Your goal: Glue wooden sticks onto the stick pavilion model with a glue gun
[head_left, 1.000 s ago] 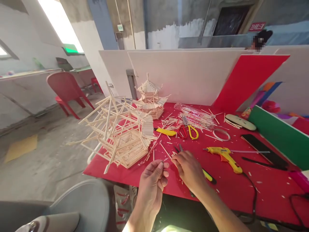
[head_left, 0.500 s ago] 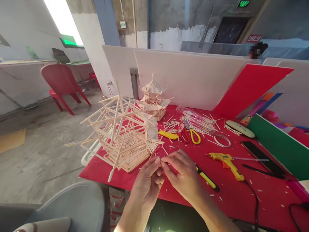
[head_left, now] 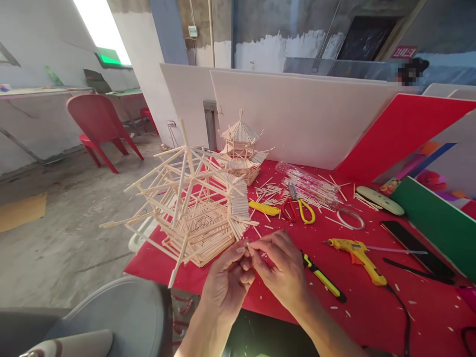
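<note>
My left hand (head_left: 225, 279) and my right hand (head_left: 281, 270) meet fingertip to fingertip over the red table (head_left: 372, 302), pinching a short thin wooden stick (head_left: 253, 245) between them. Both hands are closed in a pinch. Just left of them lies a large tilted stick-built roof frame (head_left: 193, 208). Behind it stands a smaller finished stick pagoda (head_left: 241, 151). A yellow-and-black cutter (head_left: 324, 280) lies right beside my right hand.
A yellow glue gun (head_left: 359, 253) with its cord, red and yellow scissors (head_left: 297, 210), a bundle of sticks (head_left: 310, 186), a tape ring (head_left: 350, 218) and a black phone (head_left: 416, 243) lie on the table. White and red boards stand behind. A grey chair back (head_left: 111, 317) is at lower left.
My hands came together from slightly apart into a shared pinch on the stick. The view shifted a little, so the table contents sit slightly further right.
</note>
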Demonstrator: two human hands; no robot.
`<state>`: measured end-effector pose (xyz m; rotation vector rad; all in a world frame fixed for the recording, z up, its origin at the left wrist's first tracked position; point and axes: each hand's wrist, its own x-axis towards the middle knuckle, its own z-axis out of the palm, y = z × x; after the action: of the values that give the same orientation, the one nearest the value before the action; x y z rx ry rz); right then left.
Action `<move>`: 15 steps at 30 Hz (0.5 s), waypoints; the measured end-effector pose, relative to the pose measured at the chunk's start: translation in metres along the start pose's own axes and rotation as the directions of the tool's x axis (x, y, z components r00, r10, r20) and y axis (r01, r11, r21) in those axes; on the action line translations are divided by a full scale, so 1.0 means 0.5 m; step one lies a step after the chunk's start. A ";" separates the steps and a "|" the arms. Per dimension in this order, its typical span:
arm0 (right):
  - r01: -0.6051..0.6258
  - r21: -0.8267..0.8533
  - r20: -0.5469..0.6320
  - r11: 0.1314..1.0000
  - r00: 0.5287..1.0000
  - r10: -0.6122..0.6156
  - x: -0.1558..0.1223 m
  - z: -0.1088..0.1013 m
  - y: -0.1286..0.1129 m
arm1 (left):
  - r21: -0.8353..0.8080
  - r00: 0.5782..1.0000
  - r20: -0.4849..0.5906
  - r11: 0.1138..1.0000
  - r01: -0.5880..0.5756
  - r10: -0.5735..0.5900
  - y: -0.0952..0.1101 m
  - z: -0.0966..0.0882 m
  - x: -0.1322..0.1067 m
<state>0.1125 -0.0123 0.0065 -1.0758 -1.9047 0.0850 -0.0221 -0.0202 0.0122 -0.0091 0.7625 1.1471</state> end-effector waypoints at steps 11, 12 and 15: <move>0.018 0.042 -0.076 0.999 0.997 -0.015 0.021 0.017 0.013 | -0.023 0.999 0.014 0.999 -0.047 0.047 0.001 0.010 0.009; 0.029 0.022 -0.067 0.999 0.997 -0.028 0.018 0.017 0.015 | -0.025 0.999 0.013 0.998 -0.051 0.051 -0.001 0.010 0.011; 0.075 -0.055 -0.009 0.996 0.997 -0.076 0.007 0.011 0.015 | -0.024 0.999 0.007 0.999 -0.041 0.041 -0.009 0.008 0.015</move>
<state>0.1126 -0.0031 0.0022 -1.0366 -1.9452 -0.0155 -0.0147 -0.0144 0.0093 -0.0092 0.7454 1.1942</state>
